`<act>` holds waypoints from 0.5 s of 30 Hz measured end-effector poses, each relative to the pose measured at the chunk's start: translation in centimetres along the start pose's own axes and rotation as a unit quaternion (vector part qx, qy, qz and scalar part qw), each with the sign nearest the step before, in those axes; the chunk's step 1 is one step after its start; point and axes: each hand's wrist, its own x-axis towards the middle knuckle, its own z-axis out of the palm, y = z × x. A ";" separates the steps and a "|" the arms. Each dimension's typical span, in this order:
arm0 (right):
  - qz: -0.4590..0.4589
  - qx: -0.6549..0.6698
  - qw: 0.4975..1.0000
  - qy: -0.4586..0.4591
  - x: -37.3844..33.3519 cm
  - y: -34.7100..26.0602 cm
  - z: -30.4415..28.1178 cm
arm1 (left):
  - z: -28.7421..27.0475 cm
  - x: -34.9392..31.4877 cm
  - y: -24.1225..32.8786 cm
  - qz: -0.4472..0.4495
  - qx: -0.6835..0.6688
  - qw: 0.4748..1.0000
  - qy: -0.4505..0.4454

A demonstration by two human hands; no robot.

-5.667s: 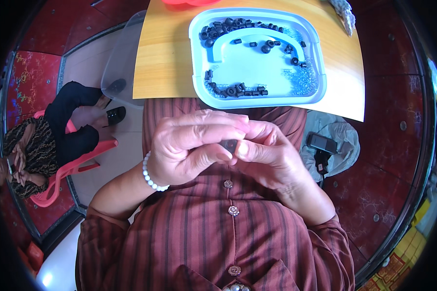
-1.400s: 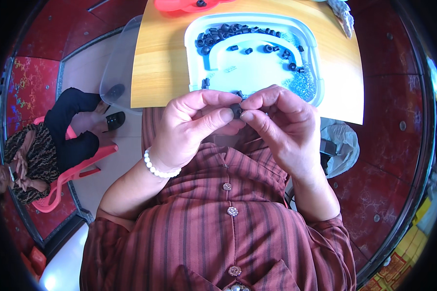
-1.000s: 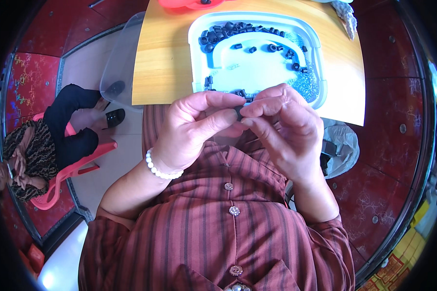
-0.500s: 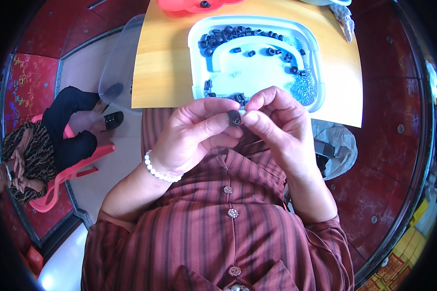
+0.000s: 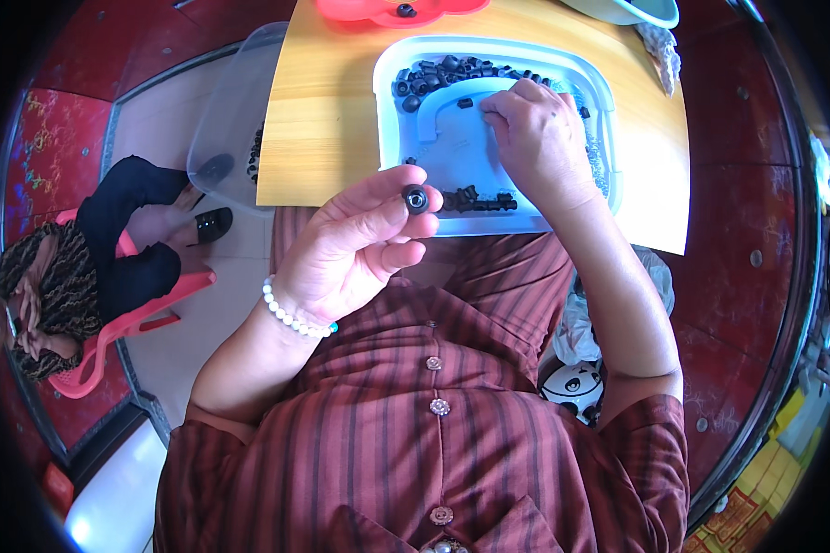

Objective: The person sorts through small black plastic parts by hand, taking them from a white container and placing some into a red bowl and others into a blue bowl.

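My left hand point(image 5: 341, 226), a white beaded bracelet at its wrist, pinches a small round black part point(image 5: 416, 199) with a hole in its end between thumb and fingers, in front of the tray's near left corner. Over the right side of the pale blue tray point(image 5: 388, 138), my right hand point(image 5: 542, 138) is closed, fingers curled down; whatever its fingertips hold is hidden. Several black parts point(image 5: 449, 70) are heaped along the tray's far side. More black pieces point(image 5: 478, 199) lie at its near edge. Part of the curved inner ridge is covered by my right hand.
A red scalloped dish point(image 5: 364, 13) and a pale green basin point(image 5: 650, 13) stand at the wooden table's point(image 5: 314, 101) far edge. Left of the table is a clear plastic bin point(image 5: 214, 120). Another person point(image 5: 55, 295) sits on a red chair point(image 5: 143, 318).
My right hand has left the black part and moved forward over the tray. The left hand, still holding the part, has shifted slightly left and turned its hole into view.
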 end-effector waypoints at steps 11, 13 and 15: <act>0.040 -0.039 0.997 -0.047 0.1 -0.5 -0.3 | 0.6 -0.1 -0.6 -0.011 -0.009 1.000 0.008; 0.029 0.069 0.997 -0.011 -0.4 -0.6 -0.8 | 0.9 -0.3 -0.7 -0.013 -0.007 1.000 0.009; 0.095 0.163 0.981 -0.041 -0.9 -2.4 -3.2 | 1.0 -0.6 -0.6 -0.007 0.002 1.000 0.012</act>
